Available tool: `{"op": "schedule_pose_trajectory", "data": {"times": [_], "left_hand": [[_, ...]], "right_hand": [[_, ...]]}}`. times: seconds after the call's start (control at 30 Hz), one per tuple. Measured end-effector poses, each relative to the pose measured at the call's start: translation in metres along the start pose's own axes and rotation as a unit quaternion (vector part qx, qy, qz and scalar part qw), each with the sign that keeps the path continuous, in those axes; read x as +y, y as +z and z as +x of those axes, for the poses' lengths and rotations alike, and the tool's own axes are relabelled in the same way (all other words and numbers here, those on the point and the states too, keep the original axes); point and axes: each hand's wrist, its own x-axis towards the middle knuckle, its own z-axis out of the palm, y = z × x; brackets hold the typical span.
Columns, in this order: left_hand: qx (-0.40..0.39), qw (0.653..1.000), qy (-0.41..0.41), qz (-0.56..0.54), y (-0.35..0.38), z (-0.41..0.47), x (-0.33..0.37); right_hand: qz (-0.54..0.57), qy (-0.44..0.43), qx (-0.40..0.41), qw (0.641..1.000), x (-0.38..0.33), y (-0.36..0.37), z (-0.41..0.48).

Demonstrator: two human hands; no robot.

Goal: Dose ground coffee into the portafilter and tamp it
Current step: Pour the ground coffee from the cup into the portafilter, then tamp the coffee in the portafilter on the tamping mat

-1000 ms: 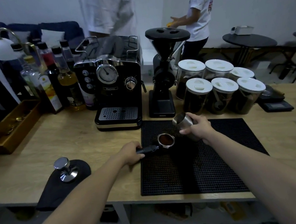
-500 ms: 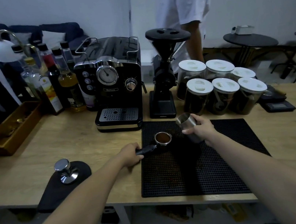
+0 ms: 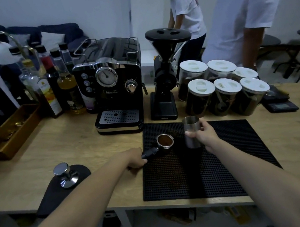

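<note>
- Gripping the portafilter [image 3: 165, 142] by its handle, the left hand [image 3: 135, 159] is curled at the left edge of the mat [image 3: 230, 159]; the basket, over the mat, holds brown grounds
- Right hand [image 3: 205, 134] wraps a steel cup [image 3: 192, 132], upright, just right of the basket; the two apart
- Tamper [image 3: 66, 175] stands on a dark pad on the worktop [image 3: 72, 144], well left
- Grinder [image 3: 165, 68] and machine [image 3: 115, 83] stand behind the mat

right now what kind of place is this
Probably a small coffee bar or barista practice counter: an espresso machine, a grinder and lidded jars stand on a wooden counter.
</note>
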Motion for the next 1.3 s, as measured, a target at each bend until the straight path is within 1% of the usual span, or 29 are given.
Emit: {"op": "schedule_pose_trajectory", "data": {"times": [0.13, 0.27, 0.37, 0.53, 0.6, 0.73, 0.8, 0.97, 1.17, 1.3], "left_hand": [[0.009, 0.999, 0.008, -0.036, 0.006, -0.001, 0.000], [0.040, 0.998, 0.013, -0.048, 0.014, -0.003, 0.003], [0.077, 0.997, 0.006, -0.031, 0.020, -0.004, 0.008], [0.113, 0.993, -0.001, -0.041, 0.029, -0.010, 0.012], [0.128, 0.991, -0.003, -0.042, 0.028, -0.013, 0.011], [0.153, 0.986, -0.014, -0.066, 0.020, -0.023, 0.010], [0.164, 0.983, -0.024, -0.074, 0.014, -0.030, 0.007], [0.190, 0.975, -0.050, -0.100, -0.007, -0.050, -0.009], [0.223, 0.960, -0.101, -0.136, -0.032, -0.083, -0.044], [0.281, 0.933, -0.157, -0.162, -0.051, -0.110, -0.069]], "right_hand": [[0.039, 0.009, 0.013, 0.999, 0.010, 0.001, -0.002], [0.039, 0.008, 0.029, 0.999, 0.015, 0.005, -0.004], [0.017, 0.017, 0.042, 0.999, 0.016, 0.004, -0.006], [-0.043, 0.024, 0.055, 0.997, 0.006, -0.004, -0.012], [-0.069, 0.003, 0.070, 0.995, -0.005, -0.006, -0.014], [-0.146, -0.082, 0.111, 0.980, -0.034, -0.006, -0.018], [-0.179, -0.111, 0.115, 0.971, -0.047, -0.002, -0.020], [-0.218, -0.140, 0.084, 0.962, -0.071, 0.021, -0.023], [-0.203, -0.144, -0.016, 0.968, -0.078, 0.073, -0.031], [-0.212, -0.139, -0.102, 0.962, -0.080, 0.111, -0.040]]}}
